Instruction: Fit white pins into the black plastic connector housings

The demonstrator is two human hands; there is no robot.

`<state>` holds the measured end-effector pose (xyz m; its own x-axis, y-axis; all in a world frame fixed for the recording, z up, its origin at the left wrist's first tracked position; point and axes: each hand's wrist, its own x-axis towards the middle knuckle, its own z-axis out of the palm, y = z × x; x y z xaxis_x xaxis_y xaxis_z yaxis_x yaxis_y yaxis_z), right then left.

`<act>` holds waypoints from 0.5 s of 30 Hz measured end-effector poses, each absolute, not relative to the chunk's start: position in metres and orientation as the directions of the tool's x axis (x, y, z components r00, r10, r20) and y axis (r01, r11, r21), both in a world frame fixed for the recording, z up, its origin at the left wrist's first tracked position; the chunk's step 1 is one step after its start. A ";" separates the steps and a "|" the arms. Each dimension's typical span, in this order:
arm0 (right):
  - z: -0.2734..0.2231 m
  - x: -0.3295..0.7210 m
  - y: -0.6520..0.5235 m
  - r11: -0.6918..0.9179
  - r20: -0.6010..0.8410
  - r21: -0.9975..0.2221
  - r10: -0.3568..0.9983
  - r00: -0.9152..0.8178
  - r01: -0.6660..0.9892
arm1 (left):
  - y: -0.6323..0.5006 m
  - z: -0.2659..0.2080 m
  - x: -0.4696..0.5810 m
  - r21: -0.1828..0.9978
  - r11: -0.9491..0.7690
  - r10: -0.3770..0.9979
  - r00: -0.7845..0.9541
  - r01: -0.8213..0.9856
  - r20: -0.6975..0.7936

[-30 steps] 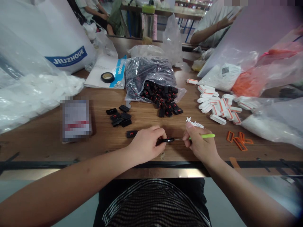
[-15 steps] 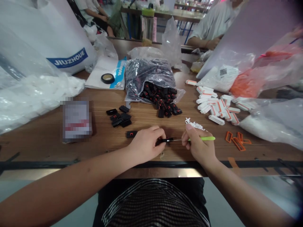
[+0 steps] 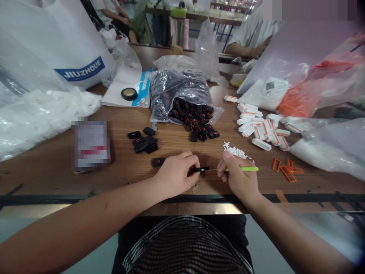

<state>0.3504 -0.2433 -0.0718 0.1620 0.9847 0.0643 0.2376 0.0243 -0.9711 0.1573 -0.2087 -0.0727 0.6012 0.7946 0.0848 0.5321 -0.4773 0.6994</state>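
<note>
My left hand (image 3: 179, 171) is closed on a small black plastic part (image 3: 203, 168), whose right end sticks out past the fingers. In my right hand (image 3: 235, 171) is a thin tool with a lime-green handle (image 3: 250, 168). Its slim metal shaft points left, and the tip meets the black part's exposed end, where a small white spot shows. Left of my left hand lies another black part with an orange mark (image 3: 157, 162). Just beyond my right hand is a scatter of tiny white pieces (image 3: 235, 151).
A plastic bag (image 3: 179, 85) spills black parts. Further left sit a small black pile (image 3: 144, 142), a tape roll (image 3: 129, 94) and a partly blurred box (image 3: 91, 146). To the right are white cases (image 3: 264, 129), orange frames (image 3: 288, 172) and clear bags (image 3: 332, 146). People sit across the table.
My right hand has shifted slightly left with the green-handled tool, bringing it nearer the black part. My left hand stays in place.
</note>
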 end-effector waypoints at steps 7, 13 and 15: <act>-0.072 0.351 -0.242 0.019 0.061 -0.974 0.982 0.176 0.228 | -0.209 -0.072 0.157 0.703 -0.469 0.796 0.600 0.535 0.075; -0.073 0.351 -0.243 0.005 0.048 -0.970 0.983 0.175 0.242 | -0.209 -0.074 0.157 0.700 -0.473 0.797 0.599 0.535 0.081; -0.074 0.351 -0.243 0.001 0.047 -0.968 0.983 0.176 0.253 | -0.209 -0.073 0.157 0.702 -0.471 0.798 0.598 0.535 0.079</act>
<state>0.3511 -0.2431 -0.0737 0.1760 0.9833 0.0470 0.2526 0.0010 -0.9676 0.1572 -0.2091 -0.0731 0.5976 0.7978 0.0793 0.5351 -0.4706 0.7015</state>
